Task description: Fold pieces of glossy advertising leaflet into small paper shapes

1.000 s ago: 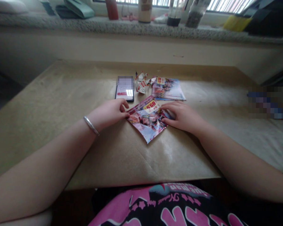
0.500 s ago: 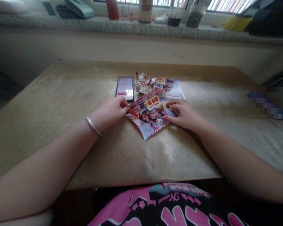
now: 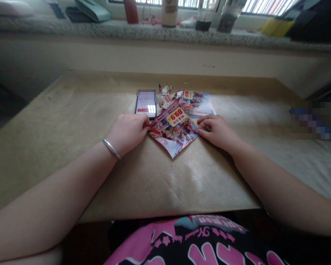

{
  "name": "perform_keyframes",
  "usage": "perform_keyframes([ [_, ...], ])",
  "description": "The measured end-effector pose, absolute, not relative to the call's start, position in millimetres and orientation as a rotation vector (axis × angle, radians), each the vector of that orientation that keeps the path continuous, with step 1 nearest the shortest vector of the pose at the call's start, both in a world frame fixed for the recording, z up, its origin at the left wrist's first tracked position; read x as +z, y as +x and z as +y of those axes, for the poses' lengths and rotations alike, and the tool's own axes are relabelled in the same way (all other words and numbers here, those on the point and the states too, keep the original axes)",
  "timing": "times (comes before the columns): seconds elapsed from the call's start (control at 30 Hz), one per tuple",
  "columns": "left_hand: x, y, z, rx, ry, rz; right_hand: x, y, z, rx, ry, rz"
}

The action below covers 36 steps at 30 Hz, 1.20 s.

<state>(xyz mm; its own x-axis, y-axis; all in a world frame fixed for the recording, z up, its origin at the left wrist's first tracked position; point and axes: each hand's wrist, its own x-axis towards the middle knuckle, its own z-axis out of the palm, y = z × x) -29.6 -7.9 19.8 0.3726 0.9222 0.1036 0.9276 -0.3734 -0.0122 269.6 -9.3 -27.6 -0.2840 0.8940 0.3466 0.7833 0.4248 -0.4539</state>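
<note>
A printed paper flyer (image 3: pixel 174 129) with a yellow price box lies turned like a diamond on the table, one corner toward me. My left hand (image 3: pixel 131 130) pinches its left corner between thumb and curled fingers. At the right corner, my right hand (image 3: pixel 216 132) has thumb and forefinger closed on the paper's edge. Just beyond it are a folded paper shape (image 3: pixel 166 98), with its points standing up, and a second flyer (image 3: pixel 200 104) lying flat. A phone (image 3: pixel 145 106) with a lit screen rests beyond my left hand.
Brown covering lies over the table (image 3: pixel 85 110). A granite windowsill (image 3: pixel 143 31) runs along the back, holding a red bottle (image 3: pixel 131 11), jars and a yellow object (image 3: pixel 277 26). At the far right lies a blurred-out flat item (image 3: pixel 314 121).
The flyer's near corner has moved slightly away from me. My right hand has shifted a little, its thumb drawn back from the flyer's face to the right corner.
</note>
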Motion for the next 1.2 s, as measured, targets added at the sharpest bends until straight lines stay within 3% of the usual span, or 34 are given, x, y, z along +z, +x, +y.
perform_keyframes([
  [0.17,13.5,-29.9,-7.0,-0.265,-2.564,-1.685,-27.9,269.5,-9.7,0.184,-1.432,-2.144],
  [0.5,7.1,-28.2,-3.5,-0.331,-2.918,-0.858,-23.0,267.8,-15.7,0.157,-1.171,-2.243],
  [0.7,8.3,-28.1,-6.2,-0.240,-3.009,-0.784,-18.1,269.2,-18.3,0.240,-1.094,-2.361],
  [1.2,7.6,-25.5,-6.1,-0.347,-3.023,-0.523,-5.9,261.4,-27.1,-0.063,-0.987,-2.609],
])
